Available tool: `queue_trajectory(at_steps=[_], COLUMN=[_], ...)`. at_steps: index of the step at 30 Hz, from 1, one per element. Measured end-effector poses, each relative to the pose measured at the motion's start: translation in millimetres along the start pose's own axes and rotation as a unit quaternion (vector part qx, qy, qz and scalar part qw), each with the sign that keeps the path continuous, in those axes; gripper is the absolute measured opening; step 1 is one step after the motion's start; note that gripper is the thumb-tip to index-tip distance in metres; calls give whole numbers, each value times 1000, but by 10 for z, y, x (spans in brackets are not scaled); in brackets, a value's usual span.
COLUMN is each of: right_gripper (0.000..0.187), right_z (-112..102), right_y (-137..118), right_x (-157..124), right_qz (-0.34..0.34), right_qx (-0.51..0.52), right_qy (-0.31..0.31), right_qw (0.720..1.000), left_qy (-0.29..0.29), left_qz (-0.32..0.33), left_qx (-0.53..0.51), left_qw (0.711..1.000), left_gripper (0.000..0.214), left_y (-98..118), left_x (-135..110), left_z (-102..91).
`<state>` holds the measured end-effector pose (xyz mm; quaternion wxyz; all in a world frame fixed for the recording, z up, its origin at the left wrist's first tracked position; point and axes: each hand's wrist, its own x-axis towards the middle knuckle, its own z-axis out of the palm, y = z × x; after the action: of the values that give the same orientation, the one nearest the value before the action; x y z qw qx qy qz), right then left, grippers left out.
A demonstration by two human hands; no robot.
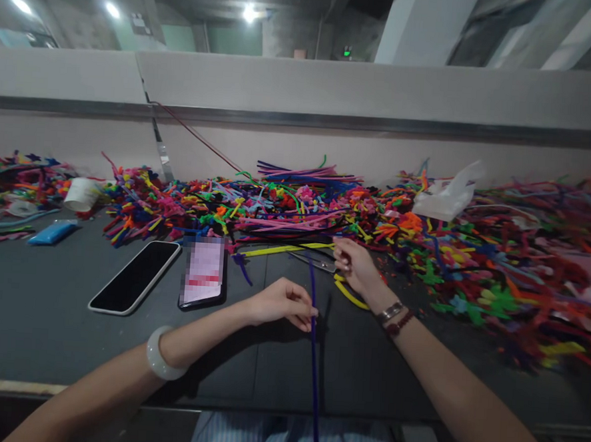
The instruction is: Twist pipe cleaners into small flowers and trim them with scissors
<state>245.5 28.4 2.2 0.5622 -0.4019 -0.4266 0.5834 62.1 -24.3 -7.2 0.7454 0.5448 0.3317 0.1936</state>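
My left hand [290, 305] is closed, pinching a long purple pipe cleaner [313, 362] between thumb and fingertips. The stem stands nearly upright in view, its lower end passing over the table's front edge. Farther forward, my right hand [355, 265] has its fingers curled together at the edge of the pipe cleaner pile. Dark stems run close to those fingertips, but I cannot tell whether one is gripped. Metal scissors [323, 264] lie just left of and partly under that hand, with a yellow curved piece [350, 294] beside them. Yellow pipe cleaners [278, 249] lie left of the right hand.
Two phones, one dark-screened [136, 278] and one lit [203, 272], lie left of my left hand. A heap of coloured pipe cleaners [492, 286] spans the table's back and right. Also there are a white cup [81, 194], a blue packet [53, 232] and white plastic [450, 194].
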Motion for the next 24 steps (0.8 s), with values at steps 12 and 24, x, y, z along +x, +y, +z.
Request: queue_trajectory(at_steps=[12,24], right_gripper=[21,28], right_z=[114,-41], right_y=[-36,-3], right_x=[-209,11], right_qz=[131,21], right_qx=[-125,19], right_qy=[-262,-10], right_qw=[948,1000], left_qy=[3,21], left_qz=[-2,7], left_qx=[2,-4], left_qw=[1000,1000], left_gripper=[29,27], left_y=[16,7], left_x=[-3,13], left_z=[-9,-31])
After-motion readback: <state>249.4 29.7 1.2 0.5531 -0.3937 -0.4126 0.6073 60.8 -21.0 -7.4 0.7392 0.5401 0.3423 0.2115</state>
